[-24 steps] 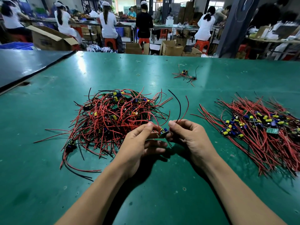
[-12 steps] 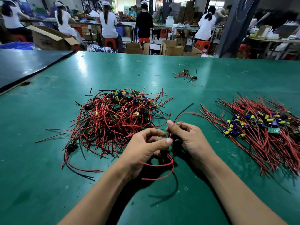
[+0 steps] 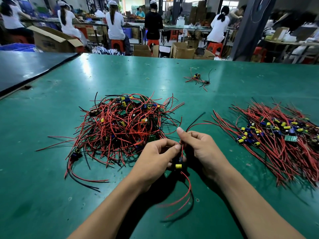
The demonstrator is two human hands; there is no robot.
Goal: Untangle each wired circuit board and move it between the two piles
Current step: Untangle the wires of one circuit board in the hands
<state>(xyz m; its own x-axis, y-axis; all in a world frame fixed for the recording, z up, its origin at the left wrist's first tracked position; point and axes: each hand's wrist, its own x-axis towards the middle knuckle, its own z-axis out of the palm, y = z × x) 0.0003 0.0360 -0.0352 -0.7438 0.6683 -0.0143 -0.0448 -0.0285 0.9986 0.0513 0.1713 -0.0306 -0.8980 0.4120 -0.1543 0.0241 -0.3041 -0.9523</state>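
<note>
Left hand (image 3: 155, 159) holds a board (image 3: 180, 160) (yellow capacitor (image 3: 178, 166) showing), right hand (image 3: 202, 149) grips its wires (image 3: 200, 124); tangled pile (image 3: 120, 125) left, neater pile (image 3: 279, 135) right.

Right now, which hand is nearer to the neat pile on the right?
Right. The right hand is just left of the neat pile; the left hand, sharing the wired board, is farther left.

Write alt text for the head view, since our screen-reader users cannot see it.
Two bare hands hold one wired circuit board above a green table: the left hand pinches the board, the right hand grips its red and black wires. A tangled pile lies to the left, a straighter pile to the right.
</note>
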